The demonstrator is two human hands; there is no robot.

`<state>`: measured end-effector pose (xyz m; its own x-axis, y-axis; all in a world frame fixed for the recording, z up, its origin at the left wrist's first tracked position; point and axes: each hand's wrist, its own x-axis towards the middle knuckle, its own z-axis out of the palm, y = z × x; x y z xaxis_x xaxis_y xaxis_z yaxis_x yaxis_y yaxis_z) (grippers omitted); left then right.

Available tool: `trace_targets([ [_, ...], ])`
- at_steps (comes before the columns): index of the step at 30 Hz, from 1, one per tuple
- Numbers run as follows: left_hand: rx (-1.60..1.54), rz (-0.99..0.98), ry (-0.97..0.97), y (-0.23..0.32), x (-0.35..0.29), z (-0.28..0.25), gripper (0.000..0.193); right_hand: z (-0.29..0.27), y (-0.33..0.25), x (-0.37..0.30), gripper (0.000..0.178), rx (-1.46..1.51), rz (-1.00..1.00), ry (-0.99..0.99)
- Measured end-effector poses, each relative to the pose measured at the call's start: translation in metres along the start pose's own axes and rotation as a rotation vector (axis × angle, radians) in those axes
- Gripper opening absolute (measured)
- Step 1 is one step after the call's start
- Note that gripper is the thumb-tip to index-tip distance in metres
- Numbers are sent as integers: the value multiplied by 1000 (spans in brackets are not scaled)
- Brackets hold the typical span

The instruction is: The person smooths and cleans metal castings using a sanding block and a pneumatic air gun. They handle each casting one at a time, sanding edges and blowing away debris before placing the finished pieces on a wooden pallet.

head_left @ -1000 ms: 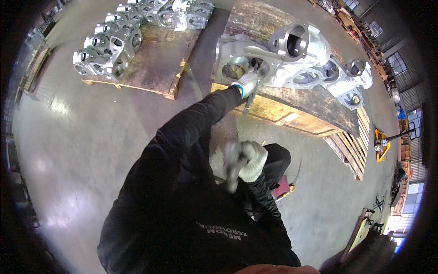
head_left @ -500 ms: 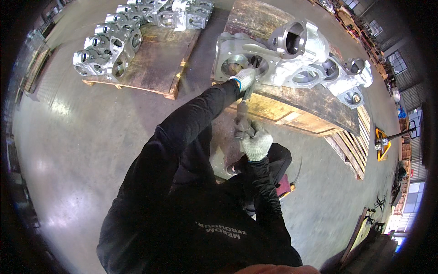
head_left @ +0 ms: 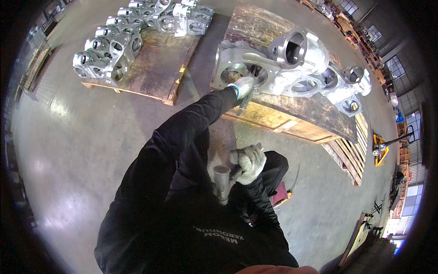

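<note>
My left hand (head_left: 243, 86), in a whitish knit glove, is closed around a metal chisel (head_left: 243, 106). The chisel's near end sticks out below the glove. Its far part reaches to a round bore in a silvery metal casting (head_left: 269, 62), and where its tip touches is hard to make out. My right hand (head_left: 250, 164), gloved too, grips a hammer by its handle. The cylindrical hammer head (head_left: 222, 178) hangs in front of my body, apart from the chisel, slightly blurred.
More castings line the wooden pallet (head_left: 169, 57) at the far left. The worked casting rests on a wooden crate (head_left: 292, 128) with a slatted pallet (head_left: 349, 157) by its right end. A yellow pallet jack (head_left: 379, 150) stands at right. A red object (head_left: 279, 195) lies beside my leg.
My right hand has drawn the hammer back from the chisel, down toward my body. My left hand keeps its hold on the chisel at the casting.
</note>
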<state>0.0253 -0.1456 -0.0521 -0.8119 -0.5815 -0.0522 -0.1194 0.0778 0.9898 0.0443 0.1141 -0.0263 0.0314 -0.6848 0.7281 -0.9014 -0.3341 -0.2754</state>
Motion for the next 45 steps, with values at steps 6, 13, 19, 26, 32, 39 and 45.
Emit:
trace_targets([
  [6,148,239,92,-7,-3,2,37,-1,0,0,16,131,457,49],
  [13,-173,-91,-70,-31,20,0,35,8,10,0,25,-106,493,-47],
  [19,-282,-35,-24,-27,22,2,34,5,5,1,20,20,-48,195],
  [26,-136,-27,-2,-12,17,-3,31,4,16,2,30,157,73,-25],
  [32,-139,-184,-56,-14,25,-4,28,7,20,0,16,-108,490,-53],
  [39,-294,-82,-112,-74,62,-1,40,7,24,1,15,-5,200,27],
  [45,-223,-7,-11,-42,45,5,42,0,24,1,30,221,309,-22],
])
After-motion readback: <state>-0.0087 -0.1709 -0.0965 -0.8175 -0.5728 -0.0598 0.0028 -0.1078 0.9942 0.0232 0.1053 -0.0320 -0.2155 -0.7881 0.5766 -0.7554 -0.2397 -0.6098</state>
